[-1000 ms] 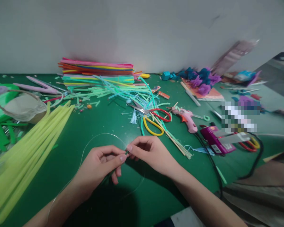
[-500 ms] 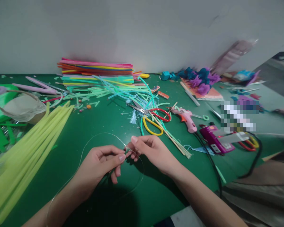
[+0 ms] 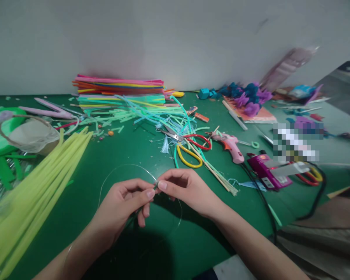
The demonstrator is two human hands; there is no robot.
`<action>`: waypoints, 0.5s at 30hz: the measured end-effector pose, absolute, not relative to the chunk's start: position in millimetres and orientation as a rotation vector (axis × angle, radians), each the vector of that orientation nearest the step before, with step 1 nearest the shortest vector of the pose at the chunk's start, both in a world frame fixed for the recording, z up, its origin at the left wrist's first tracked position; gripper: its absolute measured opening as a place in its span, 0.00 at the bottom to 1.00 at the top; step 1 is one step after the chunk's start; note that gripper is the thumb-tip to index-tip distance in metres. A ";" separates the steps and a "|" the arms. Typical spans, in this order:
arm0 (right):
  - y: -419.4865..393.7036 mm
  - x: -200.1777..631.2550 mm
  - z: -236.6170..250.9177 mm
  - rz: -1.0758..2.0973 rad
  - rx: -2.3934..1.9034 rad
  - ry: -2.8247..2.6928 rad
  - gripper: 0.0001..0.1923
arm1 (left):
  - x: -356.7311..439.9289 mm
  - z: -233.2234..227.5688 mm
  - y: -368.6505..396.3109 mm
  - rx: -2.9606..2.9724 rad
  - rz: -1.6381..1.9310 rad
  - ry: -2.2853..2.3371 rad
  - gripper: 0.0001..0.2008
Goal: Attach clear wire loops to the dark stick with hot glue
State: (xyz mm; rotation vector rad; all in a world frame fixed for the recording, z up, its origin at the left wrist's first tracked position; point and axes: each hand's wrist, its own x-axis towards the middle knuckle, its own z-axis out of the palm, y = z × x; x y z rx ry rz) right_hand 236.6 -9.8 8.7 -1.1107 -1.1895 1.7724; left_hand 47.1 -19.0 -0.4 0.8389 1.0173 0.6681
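Between the thumb and fingers of my left hand (image 3: pixel 124 202) is a thin dark green stem-like piece (image 3: pixel 155 185), mostly hidden by the fingers. My right hand (image 3: pixel 189 190) is closed in a pinch at the tip of that piece, its thumb touching it. A clear, thin thread (image 3: pixel 128 165) loops out from the pinch, arching to the left, and another part hangs below the right fingers. Whether the right fingers hold the thread, the tip or both is too small to tell. Beyond my hands lie scissors (image 3: pixel 189 158) with one red and one yellow handle.
Yellow-green pipe cleaners (image 3: pixel 46 186) lie at left beside a green container (image 3: pixel 2 128). Colourful pipe cleaner bundles (image 3: pixel 119 85) rest against the wall. To the right are a pink glue gun (image 3: pixel 233 147), a magenta box (image 3: pixel 268 175) with a cable, and purple-and-blue flowers (image 3: pixel 251 99).
My right thumb has come down and closed against the tip of the stem-like piece. The thread loop below the right hand has shifted slightly. My left hand stays nearly still.
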 end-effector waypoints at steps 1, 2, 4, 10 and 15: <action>-9.6 237.0 8.6 1.778 -1.118 -1.184 0.15 | 46.3 -0.2 -19.1 0.836 0.674 1.020 0.13; -9.4 237.3 8.6 1.781 -1.118 -1.173 0.15 | 45.0 -0.1 -19.1 0.842 0.670 1.018 0.13; -8.7 237.7 9.6 1.784 -1.092 -1.139 0.15 | 40.4 0.1 -17.4 0.885 0.619 0.993 0.13; -7.0 240.2 13.7 1.896 -1.020 -1.035 0.15 | 12.9 5.2 7.1 1.067 0.380 1.043 0.14; -4.6 239.5 12.3 1.969 -1.009 -1.016 0.15 | 1.0 23.1 28.3 0.978 0.720 1.162 0.17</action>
